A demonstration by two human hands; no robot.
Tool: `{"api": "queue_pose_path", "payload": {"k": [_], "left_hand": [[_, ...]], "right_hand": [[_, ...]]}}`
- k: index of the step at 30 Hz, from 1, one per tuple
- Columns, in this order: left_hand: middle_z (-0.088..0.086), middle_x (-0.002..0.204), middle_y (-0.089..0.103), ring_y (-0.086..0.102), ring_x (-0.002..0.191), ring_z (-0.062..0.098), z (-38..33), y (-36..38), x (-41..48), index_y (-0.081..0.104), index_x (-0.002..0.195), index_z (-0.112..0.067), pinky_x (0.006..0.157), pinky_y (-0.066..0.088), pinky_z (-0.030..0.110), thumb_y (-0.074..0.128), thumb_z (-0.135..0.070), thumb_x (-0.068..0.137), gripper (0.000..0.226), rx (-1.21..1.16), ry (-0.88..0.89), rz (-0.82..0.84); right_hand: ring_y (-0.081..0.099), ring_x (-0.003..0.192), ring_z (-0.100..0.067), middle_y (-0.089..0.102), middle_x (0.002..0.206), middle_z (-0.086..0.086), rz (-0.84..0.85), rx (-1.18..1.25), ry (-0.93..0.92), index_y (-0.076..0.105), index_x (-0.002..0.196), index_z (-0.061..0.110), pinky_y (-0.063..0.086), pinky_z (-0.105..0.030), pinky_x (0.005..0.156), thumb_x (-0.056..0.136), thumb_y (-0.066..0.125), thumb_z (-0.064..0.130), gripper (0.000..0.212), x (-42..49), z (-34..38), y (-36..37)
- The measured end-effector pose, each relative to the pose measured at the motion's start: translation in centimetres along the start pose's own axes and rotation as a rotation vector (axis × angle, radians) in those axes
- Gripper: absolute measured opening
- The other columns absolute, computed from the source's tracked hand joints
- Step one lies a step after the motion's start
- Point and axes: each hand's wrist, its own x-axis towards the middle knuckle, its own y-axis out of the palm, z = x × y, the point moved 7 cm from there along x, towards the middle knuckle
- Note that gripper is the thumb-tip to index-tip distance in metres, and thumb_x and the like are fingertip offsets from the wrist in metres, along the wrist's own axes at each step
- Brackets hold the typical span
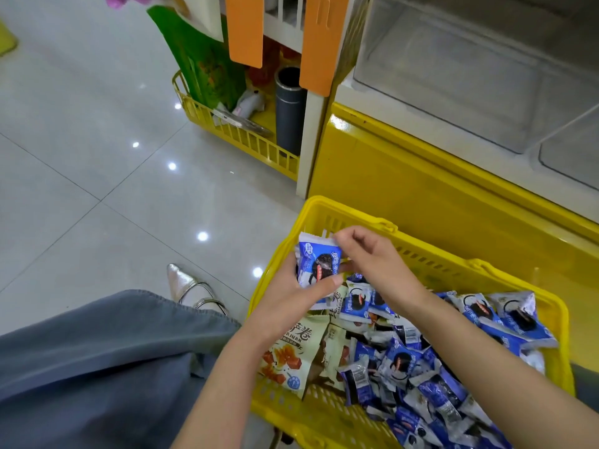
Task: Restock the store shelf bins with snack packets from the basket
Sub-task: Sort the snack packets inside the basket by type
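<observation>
A small bunch of blue snack packets (318, 264) is held up over the far-left corner of the yellow basket (351, 211). The left hand (290, 288) has its fingers (327, 283) curled round the bunch, thumb across the front. The right hand (372, 254) pinches the crimped top edge of the front packet between thumb and forefinger.

These packets look light, thin and crinkly. The film is likely slick, so a bunch can fan out and slip unless it is squeezed flat-face to flat-face. The biscuit inside is probably brittle — firm pressure on the middle could crack it. The sealed edges are the safest place to take hold.

Many more blue packets (405, 361) lie loose in the basket beside larger beige packets (290, 350). The clear shelf bins (453, 79) stand far right, above the basket.
</observation>
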Motion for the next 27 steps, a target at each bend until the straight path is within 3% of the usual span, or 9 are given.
{"api": "queue_pose_path", "payload": {"k": [3,7,10,13,16,19,23,25,27], "left_hand": [[-0.015,0.097,0.065,0.062,0.079,-0.008,0.6,-0.8,0.4,0.05,0.106,-0.034,0.062,0.044,0.003,0.073,-0.028,0.077,0.038,0.04,-0.024,-0.069],[-0.014,0.098,0.06,0.059,0.077,-0.013,1.5,-1.4,0.7,0.044,0.097,-0.036,0.06,0.041,0.0,0.072,-0.027,0.078,0.035,0.099,-0.045,-0.12],[-0.011,0.104,0.061,0.06,0.089,-0.005,2.0,-1.4,0.8,0.042,0.105,-0.036,0.067,0.044,0.005,0.07,-0.03,0.079,0.038,0.117,-0.073,-0.117],[-0.012,0.104,0.061,0.062,0.091,-0.002,2.0,-1.6,0.8,0.043,0.104,-0.037,0.064,0.043,0.002,0.069,-0.029,0.08,0.037,0.107,-0.09,-0.127],[-0.015,0.103,0.062,0.064,0.088,-0.002,1.9,-1.9,0.8,0.043,0.108,-0.038,0.063,0.045,0.005,0.069,-0.031,0.079,0.04,0.087,-0.106,-0.133],[-0.016,0.101,0.062,0.063,0.082,-0.007,1.7,-1.9,0.8,0.043,0.115,-0.033,0.059,0.043,0.002,0.069,-0.032,0.078,0.045,0.091,-0.107,-0.132],[-0.018,0.098,0.061,0.06,0.079,-0.012,1.7,-1.6,0.6,0.04,0.112,-0.033,0.058,0.043,0.002,0.068,-0.036,0.078,0.044,0.131,-0.119,-0.129],[-0.016,0.097,0.058,0.058,0.073,-0.017,1.4,-1.3,0.3,0.037,0.114,-0.028,0.056,0.041,0.0,0.068,-0.033,0.079,0.047,0.131,-0.109,-0.141],[-0.015,0.096,0.056,0.056,0.069,-0.02,1.0,-0.9,0.0,0.035,0.113,-0.024,0.054,0.039,-0.002,0.068,-0.029,0.081,0.046,0.146,-0.093,-0.135]], "right_hand": [[0.065,0.078,-0.006,0.066,0.089,0.001,-0.138,-0.063,0.061,0.061,0.094,0.015,0.053,-0.014,0.069,0.097,0.046,0.022,0.017,0.6,-3.6,-3.0],[0.061,0.094,-0.02,0.066,0.102,-0.008,-0.153,-0.494,0.28,0.062,0.102,0.007,0.049,-0.027,0.086,0.095,0.051,0.011,0.014,1.5,-12.6,-5.8],[0.052,0.119,-0.026,0.055,0.128,-0.014,-0.039,-0.68,0.381,0.052,0.127,0.001,0.039,-0.029,0.097,0.091,0.059,0.014,0.038,2.3,-17.7,-5.7],[0.04,0.129,-0.027,0.044,0.14,-0.011,0.063,-0.927,0.348,0.039,0.14,0.009,0.035,-0.035,0.105,0.085,0.068,0.031,0.066,3.3,-19.4,-4.9],[0.037,0.127,-0.026,0.047,0.137,-0.009,0.117,-1.165,0.32,0.038,0.14,0.013,0.032,-0.034,0.103,0.078,0.07,0.047,0.078,3.9,-19.9,-4.2],[0.04,0.123,-0.025,0.051,0.13,-0.009,0.133,-1.248,0.306,0.045,0.134,0.013,0.033,-0.032,0.1,0.074,0.072,0.052,0.077,4.2,-19.7,-4.3],[0.045,0.116,-0.026,0.056,0.121,-0.009,0.036,-1.055,0.224,0.057,0.122,0.011,0.038,-0.033,0.093,0.076,0.073,0.044,0.059,3.3,-18.2,-5.0],[0.054,0.102,-0.025,0.06,0.105,-0.007,-0.058,-0.957,0.149,0.062,0.103,0.01,0.042,-0.033,0.078,0.08,0.069,0.043,0.041,2.1,-16.4,-5.6],[0.057,0.079,-0.024,0.059,0.083,-0.005,-0.125,-0.888,0.089,0.059,0.086,0.01,0.04,-0.034,0.062,0.083,0.064,0.047,0.037,0.6,-14.5,-6.5]]}}
